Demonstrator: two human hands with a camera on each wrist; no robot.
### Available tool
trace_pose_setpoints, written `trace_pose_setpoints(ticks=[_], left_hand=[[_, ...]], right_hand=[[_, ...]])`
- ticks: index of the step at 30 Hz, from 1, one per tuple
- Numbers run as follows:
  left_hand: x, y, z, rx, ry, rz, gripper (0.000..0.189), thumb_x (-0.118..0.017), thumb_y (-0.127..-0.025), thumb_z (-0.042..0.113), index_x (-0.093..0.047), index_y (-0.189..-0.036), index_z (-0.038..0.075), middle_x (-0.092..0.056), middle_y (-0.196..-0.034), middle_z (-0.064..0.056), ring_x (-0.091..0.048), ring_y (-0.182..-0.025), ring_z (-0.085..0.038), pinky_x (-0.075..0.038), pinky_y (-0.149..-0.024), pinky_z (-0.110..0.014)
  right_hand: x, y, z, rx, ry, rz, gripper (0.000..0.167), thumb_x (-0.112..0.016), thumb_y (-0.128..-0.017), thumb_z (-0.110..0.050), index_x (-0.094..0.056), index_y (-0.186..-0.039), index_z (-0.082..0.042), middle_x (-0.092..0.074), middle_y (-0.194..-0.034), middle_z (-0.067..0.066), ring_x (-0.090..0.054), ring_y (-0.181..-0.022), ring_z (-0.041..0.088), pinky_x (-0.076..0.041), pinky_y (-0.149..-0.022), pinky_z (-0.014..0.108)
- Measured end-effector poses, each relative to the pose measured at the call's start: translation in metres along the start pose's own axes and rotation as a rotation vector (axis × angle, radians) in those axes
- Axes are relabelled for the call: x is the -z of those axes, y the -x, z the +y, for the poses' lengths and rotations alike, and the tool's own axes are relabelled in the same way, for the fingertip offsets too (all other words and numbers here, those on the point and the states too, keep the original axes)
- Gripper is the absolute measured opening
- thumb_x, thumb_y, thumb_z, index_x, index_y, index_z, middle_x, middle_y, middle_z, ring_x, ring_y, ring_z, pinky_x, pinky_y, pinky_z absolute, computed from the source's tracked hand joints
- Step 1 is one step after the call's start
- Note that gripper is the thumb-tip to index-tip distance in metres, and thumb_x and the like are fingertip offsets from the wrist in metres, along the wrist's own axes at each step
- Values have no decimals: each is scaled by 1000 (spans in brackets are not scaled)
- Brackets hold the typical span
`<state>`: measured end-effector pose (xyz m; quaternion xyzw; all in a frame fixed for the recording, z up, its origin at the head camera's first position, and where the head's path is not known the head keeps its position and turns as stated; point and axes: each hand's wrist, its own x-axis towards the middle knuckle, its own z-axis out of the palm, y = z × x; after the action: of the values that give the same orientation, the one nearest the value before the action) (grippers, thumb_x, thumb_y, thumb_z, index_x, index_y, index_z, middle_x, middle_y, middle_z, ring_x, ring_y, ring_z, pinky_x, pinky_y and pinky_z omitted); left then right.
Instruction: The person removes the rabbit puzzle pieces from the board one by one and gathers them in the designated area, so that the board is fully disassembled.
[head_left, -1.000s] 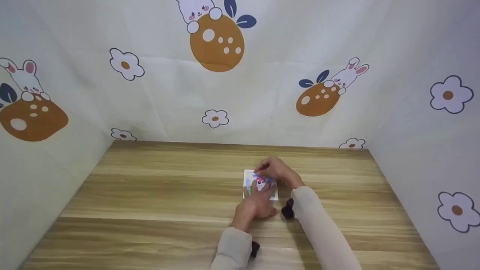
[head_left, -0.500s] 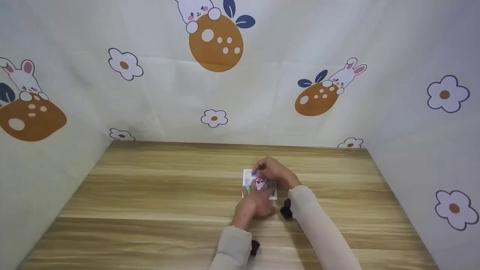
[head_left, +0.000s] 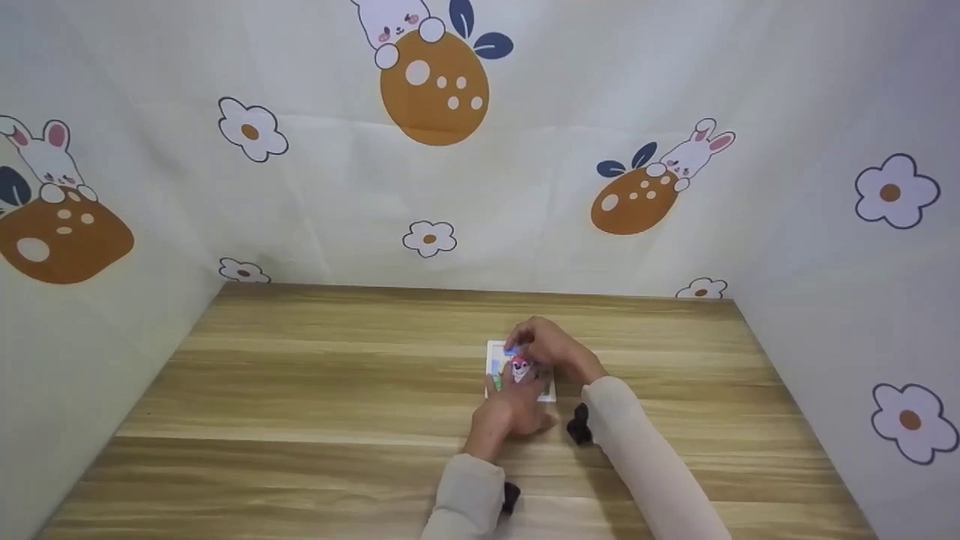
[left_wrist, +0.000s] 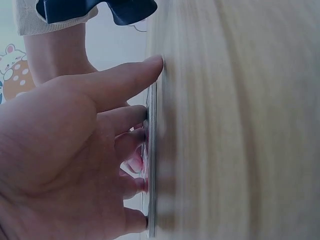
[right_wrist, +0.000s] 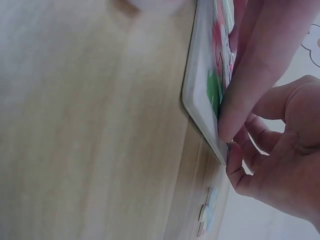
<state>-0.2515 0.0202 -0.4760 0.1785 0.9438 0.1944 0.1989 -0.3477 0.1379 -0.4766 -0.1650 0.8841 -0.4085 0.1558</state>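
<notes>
A small jigsaw puzzle (head_left: pixel 491 349) in a white-rimmed tray lies flat on the wooden table, showing a pink-and-white cartoon puppy. My left hand (head_left: pixel 517 405) rests across its near part, fingers spread and fingertips pressing down on the picture. In the left wrist view, those fingers (left_wrist: pixel 131 150) stand on the thin board, with the thumb (left_wrist: pixel 145 72) out past its edge. Over the far edge, my right hand (head_left: pixel 551 343) has curled fingers and pinches a small bluish puzzle piece, mostly hidden by the fingertips. In the right wrist view, the right hand (right_wrist: pixel 292 150) is at the tray's corner.
Wood-grained tabletop (head_left: pixel 322 375) surrounds the puzzle. A patterned cloth (head_left: pixel 315 195) with rabbits and flowers walls off the back and sides. Small flat coloured things (right_wrist: pixel 209 215) lie farther off in the right wrist view. Black wrist devices (head_left: pixel 579 425) hang by the sleeves.
The right fingertips have shifted slightly left along the puzzle's far edge since a second ago. My left hand stays pressed on the picture, and the tray has hardly moved.
</notes>
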Motion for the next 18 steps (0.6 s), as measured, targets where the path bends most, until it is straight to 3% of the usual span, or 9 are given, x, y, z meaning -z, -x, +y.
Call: trace_pose_setpoints(ticks=[5,12,18], left_hand=[[0,0,0,5,-35,8,80,-66,-92,41,-28,-159,22,-19,-169,0,-9,-156,-42,-11,-120,-72],[2,-1,1,24,-24,0,79,-67,-91,43,-30,-159,22,-22,-169,3,-10,-156,-40,-10,-121,-69],[1,-1,0,21,-13,8,77,-68,-91,43,-35,-157,22,-25,-168,0,-12,-156,-41,-10,-121,-70]], right_hand=[[0,0,0,34,22,14,35,-52,-83,20,-74,-95,-4,-70,-98,10,-59,-87,18,-49,-70,22],[8,5,0,222,102,41,28,-56,-84,19,-76,-91,0,-73,-95,15,-64,-91,22,-56,-83,33],[24,15,3,199,95,99,28,-60,-91,10,-79,-102,-8,-76,-103,10,-65,-94,21,-56,-86,38]])
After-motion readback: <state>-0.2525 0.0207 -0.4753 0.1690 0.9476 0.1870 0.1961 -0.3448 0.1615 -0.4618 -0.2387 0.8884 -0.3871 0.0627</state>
